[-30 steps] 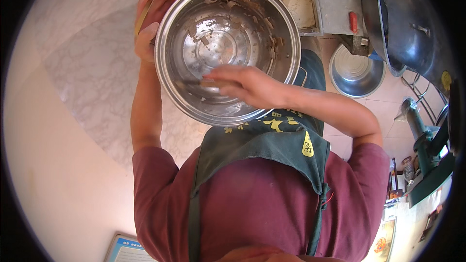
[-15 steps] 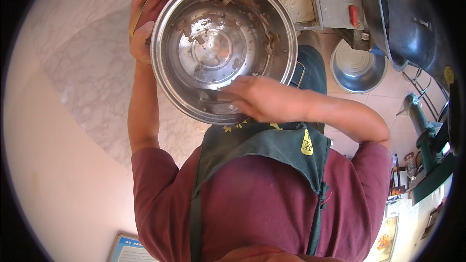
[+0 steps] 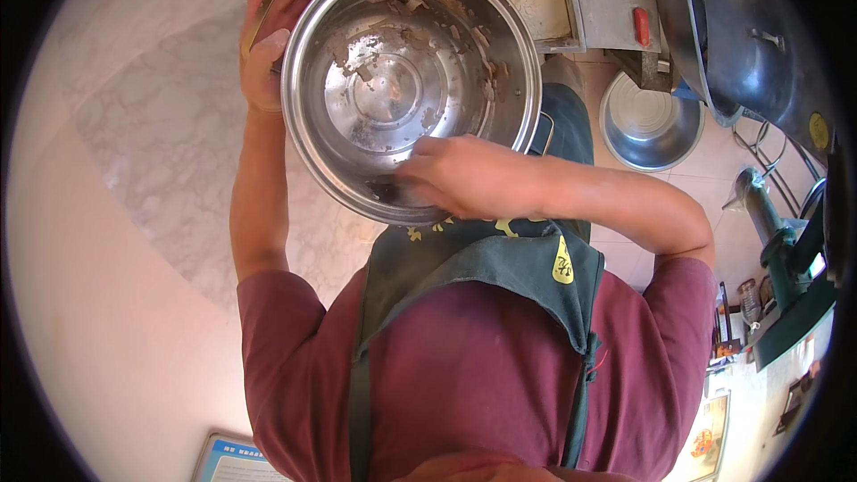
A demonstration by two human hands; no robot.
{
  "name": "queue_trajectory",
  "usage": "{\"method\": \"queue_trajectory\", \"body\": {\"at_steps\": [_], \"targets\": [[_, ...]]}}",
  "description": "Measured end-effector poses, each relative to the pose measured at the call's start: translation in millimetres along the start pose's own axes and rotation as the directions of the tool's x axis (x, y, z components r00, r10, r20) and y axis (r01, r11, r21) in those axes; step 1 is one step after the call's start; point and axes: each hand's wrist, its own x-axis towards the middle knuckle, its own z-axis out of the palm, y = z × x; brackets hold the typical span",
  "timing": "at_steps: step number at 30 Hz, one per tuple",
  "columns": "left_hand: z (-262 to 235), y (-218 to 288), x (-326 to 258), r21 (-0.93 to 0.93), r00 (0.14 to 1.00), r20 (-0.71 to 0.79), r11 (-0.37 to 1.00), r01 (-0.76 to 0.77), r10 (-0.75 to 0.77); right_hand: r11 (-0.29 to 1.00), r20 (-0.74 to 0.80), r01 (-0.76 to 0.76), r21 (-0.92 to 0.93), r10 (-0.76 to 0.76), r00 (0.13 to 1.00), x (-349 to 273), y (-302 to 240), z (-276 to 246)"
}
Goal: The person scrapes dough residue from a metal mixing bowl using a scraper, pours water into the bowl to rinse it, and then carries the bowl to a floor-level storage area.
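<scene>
While the big steel bowl (image 3: 412, 80) is tipped up toward the camera so its whole inside shows, the left hand (image 3: 268, 45) clamps the rim at about ten o'clock, fingers curled over the edge, and that grip looks like what keeps the bowl steady at this angle. Brownish scraps and smears cling to the wall and base, thickest near twelve and two o'clock. Down at six o'clock the right hand (image 3: 469, 180) reaches in over the near rim, fingers bunched and bent, tips pressed to the inner wall beside a dark smear; I cannot tell whether it pinches anything. Behind the bowl sits a green apron (image 3: 482, 268), and at three o'clock a smaller steel basin (image 3: 650, 120) rests on the floor.
</scene>
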Motion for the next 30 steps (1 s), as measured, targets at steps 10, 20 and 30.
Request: {"method": "queue_trajectory", "body": {"at_steps": [10, 20, 30], "targets": [[0.3, 0.3, 9.3, 0.022, 0.998, 0.031, 0.999, 0.049, -0.049, 0.91, 0.302, -0.054, -0.411, 0.192, 0.934, -11.7, 27.8, -44.1], [1.5, 5.8, 8.3, 0.049, 0.996, -0.008, 0.995, 0.092, -0.092, 0.927, 0.18, -0.048, -0.372, 0.123, 0.976, -11.7, 41.6, -43.6], [-2.8, 3.6, 6.5, 0.031, 0.995, 0.026, 0.995, 0.092, -0.092, 0.968, 0.026, -0.048, -0.245, 0.056, 0.998, -36.5, 21.9, -39.8]]}}
